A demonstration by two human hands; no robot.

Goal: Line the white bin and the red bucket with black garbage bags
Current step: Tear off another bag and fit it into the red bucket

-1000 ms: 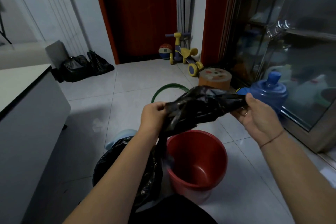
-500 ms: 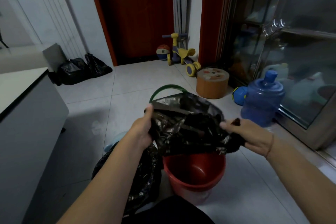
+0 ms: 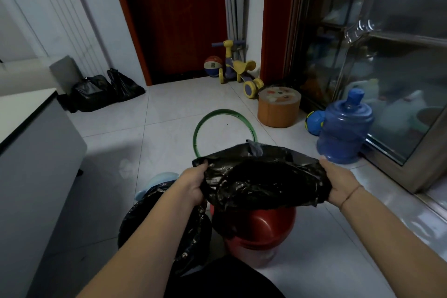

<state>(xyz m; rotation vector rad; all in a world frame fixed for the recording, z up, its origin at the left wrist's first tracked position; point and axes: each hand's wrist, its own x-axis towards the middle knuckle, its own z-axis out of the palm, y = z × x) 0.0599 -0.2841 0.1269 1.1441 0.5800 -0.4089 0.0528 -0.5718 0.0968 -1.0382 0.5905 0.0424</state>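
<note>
1. While the bag hangs between them, the left hand [image 3: 193, 185] and the right hand [image 3: 338, 184] each hold one edge of the black garbage bag [image 3: 263, 176]. Each grip is clamped on the film, with the fingers curled round it.
2. The bag mouth is stretched open. Its long axis runs left to right between the two grips.
3. The red bucket [image 3: 261, 227] stands on the floor directly below the bag, slightly toward the person. The bag hides its far rim, so contact between film and rim cannot be confirmed.
4. Both hands flank the bucket, and neither is clearly nearer.
5. The white bin [image 3: 157, 178] stands just beside the bucket on the left, already lined in black.
6. Judgement: the coming move calls for a straight descent, with the bag edges passing outside the bucket rim.
</note>
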